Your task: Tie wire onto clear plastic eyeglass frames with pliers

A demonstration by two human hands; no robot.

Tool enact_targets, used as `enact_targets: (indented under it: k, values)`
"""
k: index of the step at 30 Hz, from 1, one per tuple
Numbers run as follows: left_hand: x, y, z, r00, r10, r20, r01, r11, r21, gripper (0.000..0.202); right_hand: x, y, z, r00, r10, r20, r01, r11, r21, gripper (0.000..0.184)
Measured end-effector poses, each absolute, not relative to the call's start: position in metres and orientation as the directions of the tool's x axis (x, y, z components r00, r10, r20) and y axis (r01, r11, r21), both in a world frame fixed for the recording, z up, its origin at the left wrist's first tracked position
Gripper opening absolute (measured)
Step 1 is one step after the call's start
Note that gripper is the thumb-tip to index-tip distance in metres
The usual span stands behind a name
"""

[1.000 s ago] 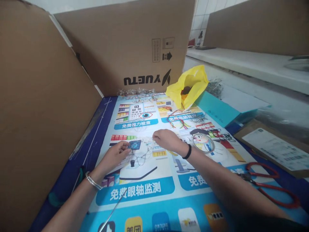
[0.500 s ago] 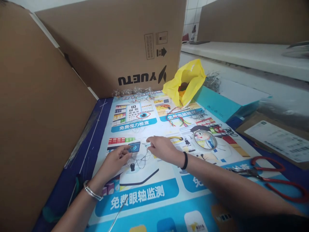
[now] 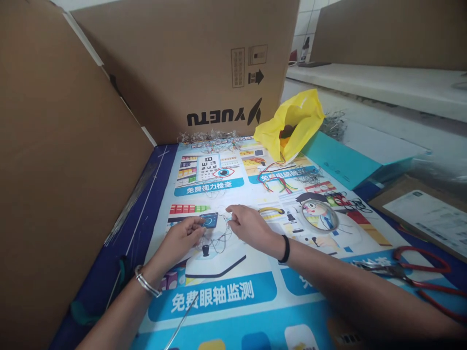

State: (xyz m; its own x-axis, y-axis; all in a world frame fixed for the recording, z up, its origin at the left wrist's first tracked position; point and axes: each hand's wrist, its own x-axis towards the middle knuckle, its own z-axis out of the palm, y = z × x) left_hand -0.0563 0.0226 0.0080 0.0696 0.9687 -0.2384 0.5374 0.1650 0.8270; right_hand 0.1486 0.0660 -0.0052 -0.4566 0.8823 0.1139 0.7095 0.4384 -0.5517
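Thin bent wire (image 3: 220,241) with loops in it spans the gap between my two hands, low over the printed poster (image 3: 215,262). On its left side my left hand (image 3: 185,237) is closed in a pinch on the wire, a silver bangle round that wrist. My right hand (image 3: 250,227), with a black band at the wrist, is closed on the wire's other side, fingers curled. Where exactly the fingertips meet the wire is too fine to make out. One straight length of wire (image 3: 182,320) lies on the poster nearer to me.
Red-handled scissors or cutters (image 3: 403,270) lie right of my right forearm, a roll of clear tape (image 3: 321,217) beyond it. A yellow bag (image 3: 292,124), a teal box (image 3: 341,160) and tangled wire pieces (image 3: 207,138) stand further back. Cardboard walls (image 3: 175,63) rise left and behind.
The whole view has shifted slightly, so everything sits further right in the picture. Both hands keep nearly the same pose around the wire.
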Motion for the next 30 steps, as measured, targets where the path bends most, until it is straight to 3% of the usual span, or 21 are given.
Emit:
enact_targets:
  k: [4,8,13,21,30]
  values:
    - [-0.059,0.022,0.005,0.022,0.987,-0.162,0.647,0.109,0.755,0.030,0.150,0.067,-0.004,-0.440,0.892,0.102,0.724,0.419,-0.547,0.029]
    - [-0.062,0.022,-0.003,0.011,0.999,0.046,0.819,-0.036,0.573,0.040,0.151,0.067,-0.004,-0.436,0.896,0.090,0.730,0.410,-0.547,0.028]
    - [-0.060,0.021,-0.002,0.245,0.931,0.270,0.911,-0.316,0.265,0.031,0.151,0.065,-0.004,-0.432,0.898,0.089,0.723,0.403,-0.560,0.028]
    - [-0.040,0.026,0.023,0.479,0.863,0.159,0.869,-0.492,0.051,0.013,0.152,0.063,-0.006,-0.441,0.892,0.100,0.714,0.416,-0.563,0.030]
    - [-0.033,0.042,0.023,0.603,0.794,0.077,0.796,-0.605,0.011,0.015,0.153,0.063,-0.008,-0.470,0.874,0.121,0.676,0.445,-0.588,0.017]
